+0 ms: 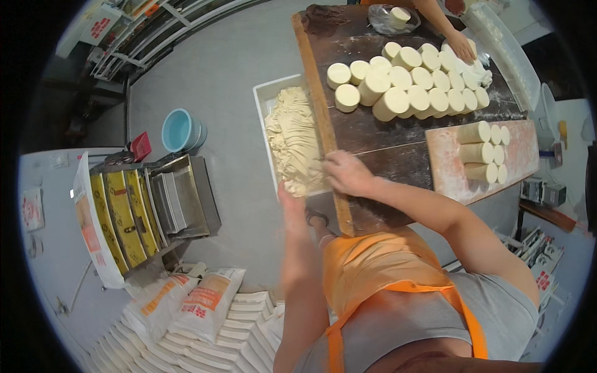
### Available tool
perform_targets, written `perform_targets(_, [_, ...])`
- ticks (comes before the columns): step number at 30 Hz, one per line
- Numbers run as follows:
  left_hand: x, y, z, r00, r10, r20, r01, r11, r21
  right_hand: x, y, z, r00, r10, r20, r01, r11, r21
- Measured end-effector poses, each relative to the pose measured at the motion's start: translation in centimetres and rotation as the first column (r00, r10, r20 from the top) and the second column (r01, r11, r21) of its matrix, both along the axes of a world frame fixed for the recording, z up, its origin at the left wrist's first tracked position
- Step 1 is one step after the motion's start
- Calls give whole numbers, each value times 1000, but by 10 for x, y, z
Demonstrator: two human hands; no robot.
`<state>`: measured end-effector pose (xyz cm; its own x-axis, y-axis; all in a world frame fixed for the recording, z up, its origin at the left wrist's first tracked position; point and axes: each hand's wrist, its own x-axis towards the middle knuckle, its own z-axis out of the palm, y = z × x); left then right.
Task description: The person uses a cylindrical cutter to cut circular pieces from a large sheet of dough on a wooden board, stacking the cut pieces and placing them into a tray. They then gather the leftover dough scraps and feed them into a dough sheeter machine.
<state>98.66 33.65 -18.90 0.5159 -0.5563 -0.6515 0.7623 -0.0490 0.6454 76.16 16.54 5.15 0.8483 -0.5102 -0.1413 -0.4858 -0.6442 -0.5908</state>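
Observation:
A white plastic tub [262, 126] full of pale, creased dough [294, 135] stands beside the light wooden edge [317, 93] of a dark worktable [373, 140]. My left hand [293, 191] is at the tub's near end, by the dough; its fingers are partly hidden and blurred. Over the table's edge reaches my right hand [347, 173], fingertips beside the tub's right side and the dough. Whether either hand grips anything cannot be made out. Many upright cylinders of pale dough [392, 103] stand grouped on the table.
Across the table, another person's hand [461, 49] touches white plastic or cloth. More dough cylinders [478, 154] lie on a floured board [447, 182]. A clear bin [506, 56] stands at right. A blue bucket [178, 130], metal cabinet [205, 196] and printed sacks [207, 303] are at left.

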Motion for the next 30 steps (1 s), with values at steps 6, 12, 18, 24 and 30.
perform_targets(6, [24, -37, -10, 955, 17, -296, 74, 953, 292, -15, 21, -50, 998, -64, -21, 52, 931, -361])
perform_targets(12, [23, -49, 25, 916, -276, -290, 383, 814, 437, -11, 19, -52, 996, -85, -29, 68, 924, -376])
perform_targets(18, [40, -31, 31, 584, -811, 39, 739, 551, 387, -13, 22, -54, 994, -97, -41, 73, 919, -386])
perform_targets(24, [86, 14, 46, 653, -749, -115, 749, 617, 240, -16, 21, -53, 992, -101, -74, 67, 931, -360])
perform_targets(30, [106, 66, 116, 783, -612, -114, 554, 601, 576, -25, 28, -60, 995, -98, 20, 97, 902, -421])
